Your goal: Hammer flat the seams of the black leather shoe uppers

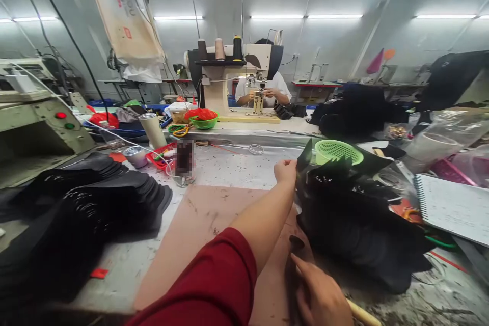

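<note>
My left hand (286,170), at the end of a red sleeve, reaches across to the upper left edge of a stack of black cut pieces (351,229). Its fingers are closed on the pointed tip of one black piece (305,157). Low in the view, my right hand (323,293) is closed around a hammer (362,313). The pale wooden handle shows past the hand, and a dark, rounded head lies over the pinkish mat (221,214). My palm hides the middle of the handle.
More black pieces (126,198) lie stacked at left. A green basket (338,152) stands behind the right stack, with a spiral notebook (454,206) at right. A glass jar (184,179) sits beyond the mat. Behind a sewing machine (216,86), another person's hands (277,94) are at work.
</note>
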Demonstrator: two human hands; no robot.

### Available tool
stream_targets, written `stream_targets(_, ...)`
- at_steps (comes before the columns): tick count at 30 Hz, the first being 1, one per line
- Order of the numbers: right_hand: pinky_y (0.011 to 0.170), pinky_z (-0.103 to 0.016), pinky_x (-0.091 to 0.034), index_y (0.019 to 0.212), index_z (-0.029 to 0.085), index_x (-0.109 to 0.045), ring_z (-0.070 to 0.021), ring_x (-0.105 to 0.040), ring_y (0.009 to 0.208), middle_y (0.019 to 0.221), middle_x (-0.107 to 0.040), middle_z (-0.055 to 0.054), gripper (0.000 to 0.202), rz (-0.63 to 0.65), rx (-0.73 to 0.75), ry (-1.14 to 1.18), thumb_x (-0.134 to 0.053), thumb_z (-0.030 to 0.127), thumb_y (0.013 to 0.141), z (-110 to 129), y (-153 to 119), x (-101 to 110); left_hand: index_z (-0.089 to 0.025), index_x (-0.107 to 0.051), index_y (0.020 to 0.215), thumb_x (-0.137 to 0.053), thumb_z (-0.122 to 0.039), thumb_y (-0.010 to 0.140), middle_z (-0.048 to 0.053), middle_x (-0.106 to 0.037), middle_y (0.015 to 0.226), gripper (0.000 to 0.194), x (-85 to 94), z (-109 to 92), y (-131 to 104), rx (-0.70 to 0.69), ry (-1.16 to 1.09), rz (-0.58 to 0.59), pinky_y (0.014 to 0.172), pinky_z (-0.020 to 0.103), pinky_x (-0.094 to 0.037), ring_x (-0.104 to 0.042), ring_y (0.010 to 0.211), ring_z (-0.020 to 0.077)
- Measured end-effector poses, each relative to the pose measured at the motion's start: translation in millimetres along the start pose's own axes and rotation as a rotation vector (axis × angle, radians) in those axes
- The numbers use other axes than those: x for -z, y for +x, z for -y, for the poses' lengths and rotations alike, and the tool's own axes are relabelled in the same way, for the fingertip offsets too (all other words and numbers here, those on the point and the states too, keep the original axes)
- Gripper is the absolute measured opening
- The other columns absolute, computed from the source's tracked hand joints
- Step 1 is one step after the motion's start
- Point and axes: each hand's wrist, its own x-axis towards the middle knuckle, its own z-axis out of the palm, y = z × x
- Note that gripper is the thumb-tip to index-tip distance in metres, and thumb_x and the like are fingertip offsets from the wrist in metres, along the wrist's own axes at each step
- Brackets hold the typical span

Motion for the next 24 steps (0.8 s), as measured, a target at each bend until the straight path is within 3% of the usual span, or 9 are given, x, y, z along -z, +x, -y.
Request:
stream_targets(3, 0.062, -0.030, -0.052, 0.117, 0.020, -0.046, -0.0194, -0.064, 0.075, 0.088, -0.067, -0.007, 0.050, -0.028, -0.010, -0.020, -0.037, 0.010, 0.069, 3, 2, 2, -0.012, -0.056, 0.097, -0.048, -0.028, 0.088, 0.005, -0.060, 0.094, 0.020, 41.1, -29, -9, -0.143, 0.029, -0.045, 0.077, 0.032, -0.047, -0.057, 0.084, 0.0144)
stream_targets(7, 0.063, -0.029, -0.052, 0.122, 0.021, -0.043, -0.0191, -0.064, 0.074, 0.088, -0.067, -0.006, 0.049, 0.018, 0.016, -0.035, -0.038, 0.012, 0.074, -2, -6, 12, -0.016, -0.058, 0.078, -0.056, -0.022, 0.080, -0.001, -0.060, 0.075, 0.007, 109.3, -61, -48, -0.352, 0.135, 0.058, 0.073, 0.024, -0.041, -0.053, 0.072, 0.0117)
stream_targets(9, 0.064, -0.027, -0.051, 0.124, 0.022, -0.044, -0.0193, -0.064, 0.078, 0.095, -0.066, -0.006, 0.047, 0.097, -0.064, -0.029, -0.041, 0.017, 0.078, -10, -16, 21, -0.018, -0.058, 0.070, -0.060, -0.020, 0.074, -0.003, -0.058, 0.067, 0.006, 137.9, -57, -79, -0.398, 0.236, 0.162, 0.069, 0.024, -0.039, -0.051, 0.067, 0.0125)
stream_targets(11, 0.065, -0.027, -0.051, 0.118, 0.026, -0.052, -0.0201, -0.063, 0.083, 0.098, -0.065, -0.006, 0.040, 0.176, -0.187, -0.002, -0.041, 0.023, 0.079, -17, -23, 34, -0.019, -0.057, 0.068, -0.057, -0.020, 0.074, -0.002, -0.057, 0.065, 0.005, 158.3, -38, -113, -0.375, 0.459, 0.363, 0.066, 0.025, -0.038, -0.051, 0.065, 0.0137)
stream_targets(14, 0.065, -0.029, -0.050, 0.098, 0.028, -0.064, -0.0197, -0.062, 0.079, 0.087, -0.064, -0.005, 0.029, 0.235, -0.337, 0.023, -0.039, 0.028, 0.081, -21, -20, 58, -0.020, -0.055, 0.074, -0.048, -0.022, 0.078, -0.001, -0.059, 0.072, 0.008, 175.0, 1, -156, -0.189, 0.711, 0.756, 0.062, 0.024, -0.039, -0.052, 0.068, 0.0146)
stream_targets(16, 0.062, -0.027, -0.047, 0.090, 0.026, -0.064, -0.0178, -0.061, 0.074, 0.083, -0.063, -0.004, 0.026, 0.284, -0.412, 0.031, -0.039, 0.029, 0.083, -17, -6, 74, -0.021, -0.055, 0.079, -0.044, -0.026, 0.082, 0.000, -0.061, 0.081, 0.012, 180.5, 19, -173, -0.074, 0.682, 0.927, 0.067, 0.024, -0.041, -0.055, 0.075, 0.0153)
stream_targets(20, 0.058, -0.023, -0.040, 0.081, 0.023, -0.063, -0.0140, -0.059, 0.068, 0.078, -0.064, 0.000, 0.021, 0.403, -0.484, -0.012, -0.042, 0.022, 0.081, -6, 32, 92, -0.026, -0.058, 0.096, -0.037, -0.040, 0.087, 0.001, -0.060, 0.112, 0.026, 183.2, 36, -173, 0.036, 0.503, 1.245, 0.091, 0.029, -0.038, -0.050, 0.108, 0.0182)
stream_targets(22, 0.055, -0.023, -0.036, 0.073, 0.022, -0.062, -0.0129, -0.057, 0.063, 0.070, -0.063, 0.002, 0.018, 0.479, -0.554, -0.084, -0.044, 0.018, 0.077, -2, 48, 97, -0.031, -0.057, 0.110, -0.034, -0.047, 0.088, 0.000, -0.052, 0.127, 0.036, 184.1, 44, -168, 0.051, 0.449, 1.332, 0.101, 0.032, -0.031, -0.040, 0.123, 0.0195)
stream_targets(24, 0.055, -0.022, -0.033, 0.072, 0.022, -0.061, -0.0120, -0.056, 0.062, 0.069, -0.063, 0.003, 0.016, 0.517, -0.609, -0.137, -0.046, 0.017, 0.075, 1, 57, 102, -0.035, -0.051, 0.120, -0.036, -0.052, 0.085, -0.002, -0.045, 0.135, 0.042, 187.9, 53, -167, 0.006, 0.464, 1.319, 0.107, 0.037, -0.023, -0.031, 0.129, 0.0216)
